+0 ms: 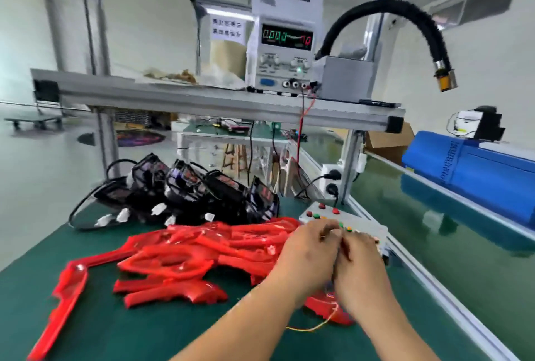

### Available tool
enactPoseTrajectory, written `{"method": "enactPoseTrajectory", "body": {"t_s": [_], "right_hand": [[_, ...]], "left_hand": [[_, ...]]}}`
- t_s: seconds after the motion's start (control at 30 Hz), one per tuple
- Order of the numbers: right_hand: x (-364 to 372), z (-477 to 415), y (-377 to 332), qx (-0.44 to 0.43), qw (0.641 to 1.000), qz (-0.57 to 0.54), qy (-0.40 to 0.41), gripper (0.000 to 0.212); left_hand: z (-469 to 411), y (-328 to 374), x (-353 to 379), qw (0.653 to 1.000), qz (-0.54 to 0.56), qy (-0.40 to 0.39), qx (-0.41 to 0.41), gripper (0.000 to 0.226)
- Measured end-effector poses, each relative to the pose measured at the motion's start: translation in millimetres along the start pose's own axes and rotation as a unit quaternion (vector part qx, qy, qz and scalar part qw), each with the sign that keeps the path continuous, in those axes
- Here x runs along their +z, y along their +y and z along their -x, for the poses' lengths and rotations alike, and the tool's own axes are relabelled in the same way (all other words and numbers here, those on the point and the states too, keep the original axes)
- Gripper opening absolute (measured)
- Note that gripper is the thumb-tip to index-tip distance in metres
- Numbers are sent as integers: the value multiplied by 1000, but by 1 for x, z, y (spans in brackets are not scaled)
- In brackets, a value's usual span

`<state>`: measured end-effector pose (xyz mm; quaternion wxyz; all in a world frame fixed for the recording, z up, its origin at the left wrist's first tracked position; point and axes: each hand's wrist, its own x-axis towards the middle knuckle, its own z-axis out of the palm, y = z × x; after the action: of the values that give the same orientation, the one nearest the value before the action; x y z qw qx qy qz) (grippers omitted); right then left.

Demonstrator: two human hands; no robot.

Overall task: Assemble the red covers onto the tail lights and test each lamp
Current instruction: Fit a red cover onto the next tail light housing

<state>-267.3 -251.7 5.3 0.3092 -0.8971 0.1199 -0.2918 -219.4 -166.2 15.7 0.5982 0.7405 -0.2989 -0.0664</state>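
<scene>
left hand [307, 250], right hand [360, 265] meet at 5 o'clock | fingers curled, hold unclear in blur | red covers [185, 256] at their 9 o'clock | tail lights [197, 192] 10 o'clock

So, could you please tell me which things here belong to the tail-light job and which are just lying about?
Job: red covers, black tail lights, button box, power supply.
Lying about: blue bundle, cardboard box, floor trolley.
</scene>
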Motion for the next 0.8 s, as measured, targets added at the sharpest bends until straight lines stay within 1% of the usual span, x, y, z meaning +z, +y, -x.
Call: {"method": "enactPoseTrajectory", "body": {"t_s": [0.17, 0.23, 0.27, 0.33, 0.4, 0.43, 0.5, 0.63, 0.73, 0.8], "right_hand": [[81, -33, -50, -56, 995, -32, -70, 24], [109, -42, -66, -66, 992, -45, -98, 27], [121, -45, -72, -71, 990, -48, -109, 28], [143, -53, -81, -74, 988, -38, -129, 31], [159, -61, -84, -68, 987, -18, -144, 33], [166, -66, -83, -65, 987, -8, -147, 33], [175, -78, -78, -58, 987, 15, -152, 33], [183, -101, -62, -50, 985, 63, -151, 30], [183, -120, -57, -37, 989, 80, -114, 30], [184, -135, -54, -47, 991, 93, -81, 32]], "left_hand": [[-7, -41, -82, 991, 4, 121, -63, 23], [-9, -57, -109, 985, 8, 151, -88, 23], [-11, -64, -120, 982, 21, 161, -96, 25], [-14, -80, -138, 977, 44, 180, -110, 38], [-21, -94, -148, 974, 52, 188, -112, 51], [-26, -100, -151, 974, 56, 191, -113, 53], [-37, -107, -152, 973, 47, 190, -118, 48], [-64, -116, -150, 978, -4, 168, -127, 27], [-87, -117, -158, 975, -52, 172, -134, 43], [-103, -115, -169, 966, -117, 189, -131, 48]]}}
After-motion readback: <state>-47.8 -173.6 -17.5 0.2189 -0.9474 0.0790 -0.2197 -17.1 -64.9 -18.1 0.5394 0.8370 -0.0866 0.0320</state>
